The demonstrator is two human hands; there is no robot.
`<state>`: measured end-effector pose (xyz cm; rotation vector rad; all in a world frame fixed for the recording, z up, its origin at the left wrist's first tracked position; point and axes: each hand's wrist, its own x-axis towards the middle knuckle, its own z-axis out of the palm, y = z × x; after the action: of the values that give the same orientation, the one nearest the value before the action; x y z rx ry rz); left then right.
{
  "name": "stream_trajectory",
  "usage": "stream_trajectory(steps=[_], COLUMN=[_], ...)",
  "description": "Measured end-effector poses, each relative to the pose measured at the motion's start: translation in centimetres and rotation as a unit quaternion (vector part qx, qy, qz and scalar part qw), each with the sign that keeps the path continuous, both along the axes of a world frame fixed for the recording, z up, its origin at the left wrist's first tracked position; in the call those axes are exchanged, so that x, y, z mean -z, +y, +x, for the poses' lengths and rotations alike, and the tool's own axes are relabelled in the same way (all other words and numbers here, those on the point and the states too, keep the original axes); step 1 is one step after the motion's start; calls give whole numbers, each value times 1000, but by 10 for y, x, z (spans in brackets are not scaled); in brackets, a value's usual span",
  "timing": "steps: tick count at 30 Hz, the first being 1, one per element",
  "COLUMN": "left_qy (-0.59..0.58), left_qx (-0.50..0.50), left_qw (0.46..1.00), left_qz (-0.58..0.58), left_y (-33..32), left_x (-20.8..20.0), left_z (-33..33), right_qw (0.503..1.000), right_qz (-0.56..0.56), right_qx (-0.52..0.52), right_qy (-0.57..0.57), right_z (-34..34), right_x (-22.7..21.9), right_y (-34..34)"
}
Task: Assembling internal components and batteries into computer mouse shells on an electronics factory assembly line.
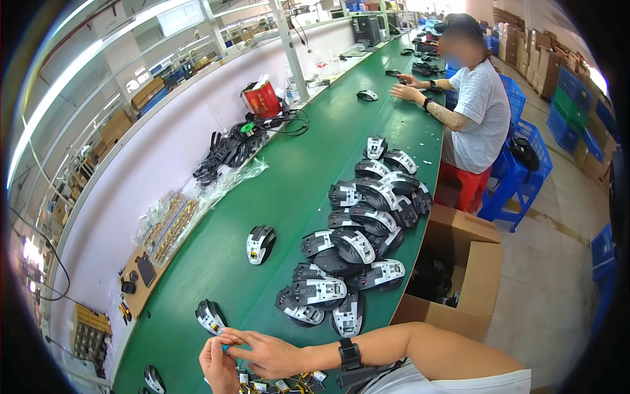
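My left hand (pixel 218 369) is at the lower edge with its fingers closed, pinching a small blue piece (pixel 226 348) too small to name. My right hand (pixel 266 352) meets it from the right, fingertips bent over the same piece. Just beyond the hands lies a partly assembled computer mouse (pixel 210 318) with its inside showing. Below my right hand are several small batteries (pixel 282 386) with silver wraps and yellow edges, partly cut off by the frame. Another open mouse (pixel 260 245) lies farther up the green bench (pixel 197 276).
A heap of black and white mouse shells (pixel 354 246) covers the bench's right side. Beside that edge stands an open cardboard box (pixel 482 279). A seated person (pixel 476 111) works farther along. Bagged parts (pixel 167 223) and black cables (pixel 226 151) line the left wall.
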<state>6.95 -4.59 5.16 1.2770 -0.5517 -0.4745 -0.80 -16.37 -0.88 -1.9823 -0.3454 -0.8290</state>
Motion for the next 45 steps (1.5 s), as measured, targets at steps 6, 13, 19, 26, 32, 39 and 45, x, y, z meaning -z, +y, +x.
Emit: stream_trajectory(steps=[6,13,19,26,32,39,45], left_qy=[75,1,-139,-403,-148,-109,-28], left_qx=[-49,-149,-125,-304,-379,-421,-453], left_qw=[995,982,944,546,488,558,568], left_qz=[-39,115,270,669,772,707,687], left_y=[-15,-8,24,181,278,247,250], left_x=[14,17,10,23,82,68,89], left_z=[-13,-19,33,189,208,204,214], right_qw=[993,989,997,965,963,961,953], right_qz=[-64,-112,-50,-219,-249,-232,-234], right_qx=[96,95,24,-81,-89,-87,-96], right_qy=[20,28,52,116,43,124,168], right_z=[-3,-2,0,-11,-19,-22,-23], right_x=[5,8,7,36,36,31,26], right_y=[-6,-2,-6,14,15,18,14])
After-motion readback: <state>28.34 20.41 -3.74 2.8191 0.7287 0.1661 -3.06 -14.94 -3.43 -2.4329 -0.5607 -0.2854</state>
